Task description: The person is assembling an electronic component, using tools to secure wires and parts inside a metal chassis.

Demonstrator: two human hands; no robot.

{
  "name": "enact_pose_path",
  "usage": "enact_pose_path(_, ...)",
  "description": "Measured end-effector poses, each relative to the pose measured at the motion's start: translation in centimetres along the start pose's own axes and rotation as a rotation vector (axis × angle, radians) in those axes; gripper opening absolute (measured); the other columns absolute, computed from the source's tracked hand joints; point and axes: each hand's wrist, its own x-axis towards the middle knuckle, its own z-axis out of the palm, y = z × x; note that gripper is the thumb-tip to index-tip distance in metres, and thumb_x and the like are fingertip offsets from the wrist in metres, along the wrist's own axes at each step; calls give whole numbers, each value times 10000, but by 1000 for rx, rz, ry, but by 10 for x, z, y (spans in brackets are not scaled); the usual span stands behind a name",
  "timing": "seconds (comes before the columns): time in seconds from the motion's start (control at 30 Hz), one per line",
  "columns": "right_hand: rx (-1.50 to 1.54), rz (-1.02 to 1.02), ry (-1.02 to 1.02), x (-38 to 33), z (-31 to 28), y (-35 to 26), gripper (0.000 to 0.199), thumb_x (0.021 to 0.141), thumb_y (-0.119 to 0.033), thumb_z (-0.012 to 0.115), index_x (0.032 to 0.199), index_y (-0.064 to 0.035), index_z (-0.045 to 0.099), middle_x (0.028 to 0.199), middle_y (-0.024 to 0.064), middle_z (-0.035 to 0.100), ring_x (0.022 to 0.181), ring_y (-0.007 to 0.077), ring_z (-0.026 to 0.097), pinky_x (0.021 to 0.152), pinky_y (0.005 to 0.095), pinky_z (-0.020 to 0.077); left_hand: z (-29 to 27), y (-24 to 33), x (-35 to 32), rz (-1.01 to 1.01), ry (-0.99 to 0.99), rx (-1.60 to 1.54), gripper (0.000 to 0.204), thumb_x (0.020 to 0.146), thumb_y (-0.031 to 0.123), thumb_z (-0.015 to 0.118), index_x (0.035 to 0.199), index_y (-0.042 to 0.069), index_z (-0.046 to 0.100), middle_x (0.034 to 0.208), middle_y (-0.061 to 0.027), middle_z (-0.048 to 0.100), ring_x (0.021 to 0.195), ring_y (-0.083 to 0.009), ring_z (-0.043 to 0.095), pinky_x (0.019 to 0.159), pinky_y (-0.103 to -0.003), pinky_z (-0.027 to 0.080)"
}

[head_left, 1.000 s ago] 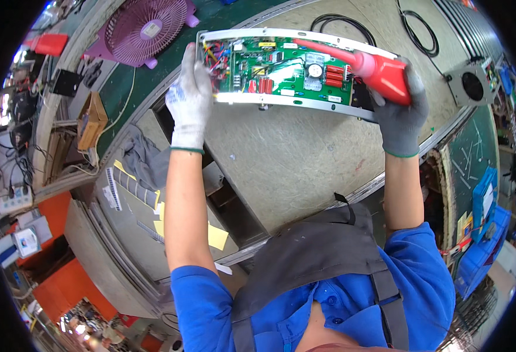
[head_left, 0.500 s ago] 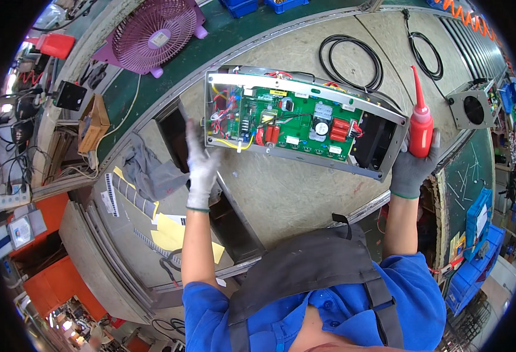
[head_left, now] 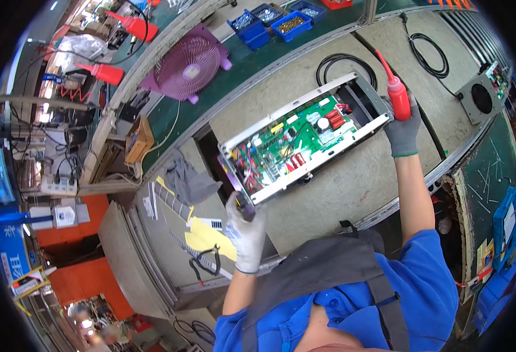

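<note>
A metal chassis [head_left: 368, 124] holding a green circuit board [head_left: 296, 139] lies slanted on the grey workbench [head_left: 340, 193]. My left hand [head_left: 246, 233], in a white glove, is closed around a small dark object [head_left: 244, 205] right at the chassis's near left corner. My right hand [head_left: 403, 130], in a grey glove, grips a red squeeze bottle [head_left: 397, 101] with a long thin nozzle. The bottle is held upright at the chassis's far right end, its tip pointing away from the board.
A purple fan [head_left: 187, 66] and blue bins of small parts [head_left: 269, 20] stand on the green belt behind. Black cable coils [head_left: 341, 60] and a grey box with a round fan [head_left: 481, 97] lie on the bench. Pliers [head_left: 206, 264], yellow papers [head_left: 208, 237] and a grey cloth [head_left: 190, 183] sit on the side table.
The chassis has swung to a slant. My left hand has dropped from its left edge to the near corner. My right hand has lifted the bottle off the board to the right end.
</note>
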Motion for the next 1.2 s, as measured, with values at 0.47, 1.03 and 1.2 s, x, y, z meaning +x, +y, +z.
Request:
enact_pose_path(0.47,91,197,-233,-58,-20,37,406,943,-444,621,1054,-60,553,768,79,491,608,205,466,509,305,372,-49,-48,14,695,-135,409,959,803,508,735,1568,96,329,1590,-265,306,1441,-572,260,1169,-623,257)
enact_pose_path(1.03,-1075,-243,-615,-169,97,121,325,846,-320,744,950,-69,566,849,47,603,738,187,591,629,329,468,-33,-86,201,114,-15,-337,551,1024,389,504,1412,0,549,1438,-189,573,1368,-306,518,1141,-343,368)
enact_pose_path(1.2,-1534,-681,-948,-201,84,171,313,793,-203,821,895,-50,568,788,114,570,648,270,590,585,349,465,-20,-91,209,143,-14,-491,508,1013,309,575,1404,-15,555,1418,-182,590,1343,-254,537,1135,-317,369)
